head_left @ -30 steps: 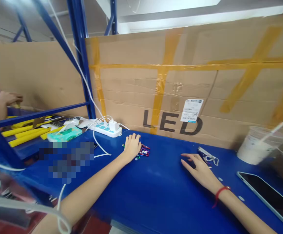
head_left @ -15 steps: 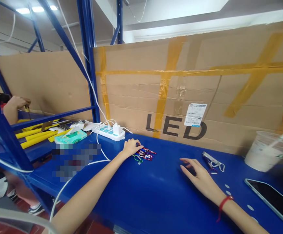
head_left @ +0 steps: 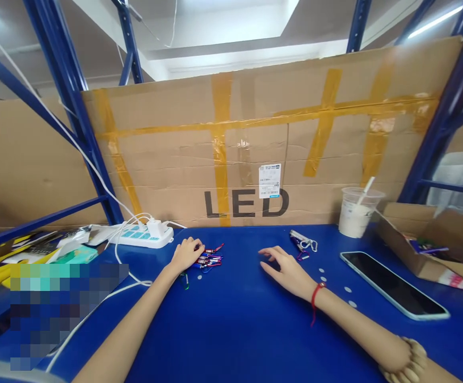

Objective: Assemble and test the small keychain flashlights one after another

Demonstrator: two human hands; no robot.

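My left hand rests on the blue table, its fingers curled over the near edge of a small heap of coloured carabiner clips. Whether the fingers grip a clip I cannot make out. One green clip lies apart, just beside my left wrist. My right hand lies flat on the table with fingers spread and holds nothing. A silver clip bundle sits just beyond its fingertips. A red string is tied round my right wrist.
A white power strip with cables lies at back left. A plastic cup with a straw stands at back right, a phone lies face up, and an open cardboard box sits at far right. A taped cardboard wall closes the back.
The camera swung right and down, bringing the cup, phone and box into view. My left hand curled its fingers onto the clip heap. My right hand stayed flat.
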